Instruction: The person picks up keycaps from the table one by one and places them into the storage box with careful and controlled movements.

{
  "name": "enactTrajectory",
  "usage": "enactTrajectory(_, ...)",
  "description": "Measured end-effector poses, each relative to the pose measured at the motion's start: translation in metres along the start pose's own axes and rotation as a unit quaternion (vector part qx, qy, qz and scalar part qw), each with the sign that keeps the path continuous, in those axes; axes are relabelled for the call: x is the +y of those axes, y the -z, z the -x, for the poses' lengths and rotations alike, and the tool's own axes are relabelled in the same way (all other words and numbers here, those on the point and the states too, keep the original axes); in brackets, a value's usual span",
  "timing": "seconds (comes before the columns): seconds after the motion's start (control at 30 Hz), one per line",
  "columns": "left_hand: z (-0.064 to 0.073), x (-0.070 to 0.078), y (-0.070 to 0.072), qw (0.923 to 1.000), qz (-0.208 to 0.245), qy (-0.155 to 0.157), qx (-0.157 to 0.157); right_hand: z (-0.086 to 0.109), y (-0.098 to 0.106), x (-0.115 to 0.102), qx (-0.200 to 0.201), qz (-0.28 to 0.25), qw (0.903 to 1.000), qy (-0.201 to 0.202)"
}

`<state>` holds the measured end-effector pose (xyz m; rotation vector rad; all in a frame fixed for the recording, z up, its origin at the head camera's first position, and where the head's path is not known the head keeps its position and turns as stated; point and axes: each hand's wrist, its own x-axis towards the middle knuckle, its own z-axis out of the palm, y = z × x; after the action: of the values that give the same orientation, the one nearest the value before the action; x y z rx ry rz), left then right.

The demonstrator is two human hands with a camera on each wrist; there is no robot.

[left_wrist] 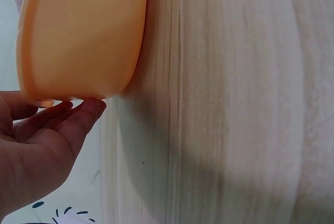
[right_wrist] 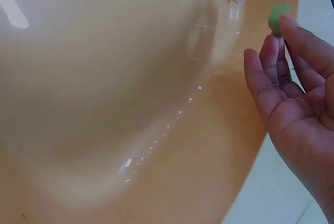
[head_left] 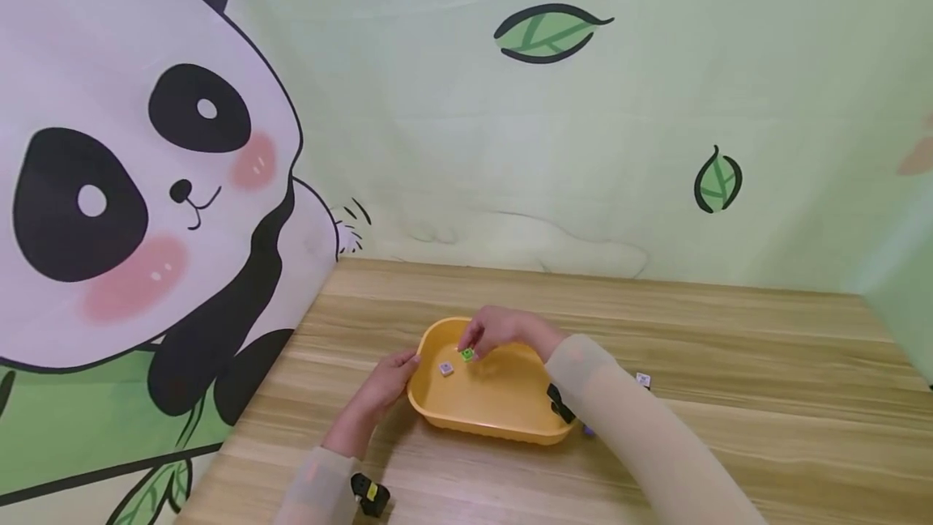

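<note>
My left hand (head_left: 386,383) grips the left rim of a yellow-orange plastic tub (head_left: 492,421), thumb at the rim and fingers beneath it in the left wrist view. Over the tub's far left part, my right hand (head_left: 497,328) pinches a small green block (right_wrist: 278,20) between thumb and fingertips. A small white block (head_left: 446,369) with a marked top lies in the tub, just left of the green one. The right wrist view shows that white block near the tub wall, a little apart from the hand.
On the wooden table (head_left: 758,363), another small white piece (head_left: 643,380) lies right of the tub, partly behind the right sleeve. A bit of something purple (head_left: 589,430) shows by the tub's right corner. A wall cloth with a panda and leaves stands behind and at left.
</note>
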<state>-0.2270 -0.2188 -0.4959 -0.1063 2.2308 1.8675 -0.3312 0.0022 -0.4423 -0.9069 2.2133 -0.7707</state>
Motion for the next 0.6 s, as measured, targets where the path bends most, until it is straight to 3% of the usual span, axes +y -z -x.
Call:
enactTrajectory(0.23, -0.001, 0.000, -0.001, 0.9999, -0.002, 0.004, 0.014, -0.006, -0.009, -0.002, -0.014, 0.022, 0.9996, -0.004)
enactTrajectory(0.43, 0.000, 0.002, -0.003, 0.9998, -0.008, 0.006, 0.016, -0.019, -0.020, -0.004, 0.012, 0.078, 0.9966, -0.023)
enactTrajectory(0.6, 0.000, 0.002, -0.003, 0.9999, -0.005, 0.006, 0.012, -0.070, -0.035, 0.049, 0.011, 0.094, 0.9955, -0.001)
